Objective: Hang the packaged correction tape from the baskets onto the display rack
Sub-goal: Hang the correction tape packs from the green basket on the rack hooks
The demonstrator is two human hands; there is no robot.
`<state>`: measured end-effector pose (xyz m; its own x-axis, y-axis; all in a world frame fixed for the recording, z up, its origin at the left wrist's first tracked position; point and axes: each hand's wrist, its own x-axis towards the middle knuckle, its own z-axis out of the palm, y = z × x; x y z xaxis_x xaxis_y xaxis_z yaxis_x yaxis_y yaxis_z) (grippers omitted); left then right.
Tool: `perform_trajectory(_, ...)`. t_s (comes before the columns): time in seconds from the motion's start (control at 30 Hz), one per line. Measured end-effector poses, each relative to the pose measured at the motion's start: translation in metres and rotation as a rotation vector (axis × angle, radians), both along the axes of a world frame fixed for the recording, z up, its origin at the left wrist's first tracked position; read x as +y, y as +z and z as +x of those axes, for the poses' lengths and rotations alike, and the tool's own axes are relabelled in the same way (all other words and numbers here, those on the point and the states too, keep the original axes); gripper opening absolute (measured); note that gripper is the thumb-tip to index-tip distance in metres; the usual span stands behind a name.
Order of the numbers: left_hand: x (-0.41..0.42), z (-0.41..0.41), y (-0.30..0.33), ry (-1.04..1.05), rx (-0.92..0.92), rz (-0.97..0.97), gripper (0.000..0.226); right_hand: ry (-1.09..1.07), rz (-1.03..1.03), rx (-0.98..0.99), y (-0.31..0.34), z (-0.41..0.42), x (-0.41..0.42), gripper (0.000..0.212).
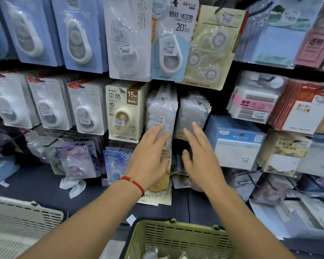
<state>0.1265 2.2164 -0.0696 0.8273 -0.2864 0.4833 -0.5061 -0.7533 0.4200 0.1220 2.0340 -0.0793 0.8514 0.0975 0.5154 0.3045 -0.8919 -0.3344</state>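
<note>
Both grips are spread, pinching nothing — left hand (150, 154) seems to touch the clear correction tape packs (160, 111) hanging on the display rack (223, 101), right hand (200, 156) just beside; green basket (178, 238) below.

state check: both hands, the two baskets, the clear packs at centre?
Left hand with red string bracelet: open, fingers on clear packs.
Right hand: open, holds nothing.
Olive-green slotted plastic basket: holds a few packs.
White slotted plastic basket: contents unseen.
Clear plastic hanging packs: hung on rack.
</note>
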Motion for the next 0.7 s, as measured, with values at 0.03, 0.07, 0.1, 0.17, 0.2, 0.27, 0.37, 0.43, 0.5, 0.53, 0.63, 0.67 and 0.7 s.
perform_trajectory(0.03, 0.001, 0.003, -0.003, 0.001, -0.002, 0.041, 0.076, -0.005, -0.055, 0.013, 0.000, 0.010, 0.001, 0.066)
perform_trajectory(0.07, 0.002, 0.005, -0.006, 0.004, 0.006, 0.077, 0.082, -0.012, -0.080, 0.031, 0.000, 0.020, 0.000, 0.071)
perform_trajectory(0.1, 0.003, 0.006, -0.010, 0.009, 0.017, 0.109, 0.087, -0.019, -0.086, 0.050, 0.001, 0.030, -0.001, 0.076)
perform_trajectory(0.17, 0.004, 0.009, -0.014, 0.011, 0.031, 0.166, 0.095, -0.031, -0.099, 0.085, 0.003, 0.049, -0.003, 0.082)
perform_trajectory(0.2, 0.005, 0.010, -0.015, 0.009, 0.032, 0.181, 0.096, -0.044, -0.112, 0.100, 0.004, 0.058, -0.005, 0.083)
perform_trajectory(0.27, 0.006, 0.011, -0.016, 0.001, 0.029, 0.192, 0.096, -0.086, -0.147, 0.123, 0.005, 0.075, -0.005, 0.084)
perform_trajectory(0.37, 0.010, 0.012, -0.018, -0.009, 0.031, 0.194, 0.097, -0.141, -0.144, 0.176, 0.010, 0.096, -0.006, 0.087)
perform_trajectory(0.43, 0.014, 0.011, -0.020, -0.017, 0.043, 0.201, 0.097, -0.146, -0.121, 0.217, 0.012, 0.103, -0.007, 0.087)
perform_trajectory(0.5, 0.016, 0.011, -0.021, -0.024, 0.050, 0.212, 0.096, -0.140, -0.112, 0.212, 0.009, 0.103, -0.008, 0.087)
perform_trajectory(0.53, 0.018, 0.010, -0.022, -0.029, 0.051, 0.212, 0.095, -0.129, -0.100, 0.198, 0.006, 0.099, -0.007, 0.086)
perform_trajectory(0.63, 0.023, 0.005, -0.028, -0.042, 0.065, 0.228, 0.088, -0.069, 0.006, 0.119, -0.011, 0.070, -0.009, 0.080)
perform_trajectory(0.67, 0.027, 0.003, -0.032, -0.046, 0.082, 0.238, 0.083, -0.026, 0.045, 0.068, -0.019, 0.056, -0.012, 0.073)
perform_trajectory(0.7, 0.030, -0.001, -0.038, -0.053, 0.108, 0.254, 0.076, 0.024, 0.064, 0.000, -0.029, 0.038, -0.016, 0.064)
